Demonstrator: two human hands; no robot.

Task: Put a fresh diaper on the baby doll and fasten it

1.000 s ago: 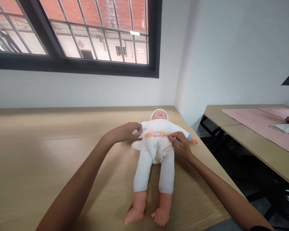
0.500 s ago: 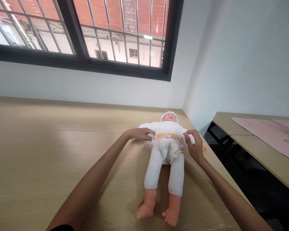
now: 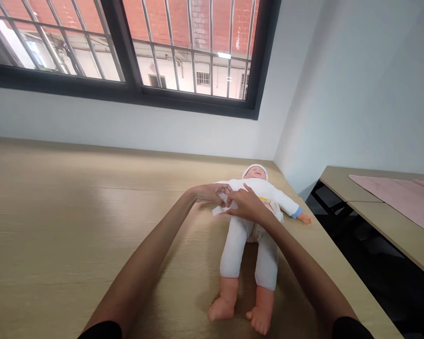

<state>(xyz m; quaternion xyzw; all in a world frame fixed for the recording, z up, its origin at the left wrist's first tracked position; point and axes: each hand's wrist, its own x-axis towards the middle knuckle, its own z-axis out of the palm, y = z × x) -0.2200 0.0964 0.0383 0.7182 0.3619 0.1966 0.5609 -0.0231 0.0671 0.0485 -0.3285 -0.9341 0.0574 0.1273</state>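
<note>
On its back on the table lies a baby doll (image 3: 233,249) in a white suit and white cap, its bare feet toward me. A diaper (image 3: 274,208) with a coloured waistband wraps its hips. My left hand (image 3: 213,194) pinches the diaper's edge at the doll's hip on the left. Across the doll's belly reaches my right hand (image 3: 245,203), its fingers closed on the same edge and meeting the left fingertips. A white flap (image 3: 219,210) sticks out below the fingers. Much of the diaper's front is hidden behind my right hand.
The wooden table (image 3: 74,235) runs up to the wall under a barred window (image 3: 194,56). Across a dark gap on the right stands another table (image 3: 339,181) with a pink mat (image 3: 403,197) on it.
My right hand has left the diaper's right side and crossed the belly to join my left hand. The doll's arm on the right now shows. The view has shifted slightly.
</note>
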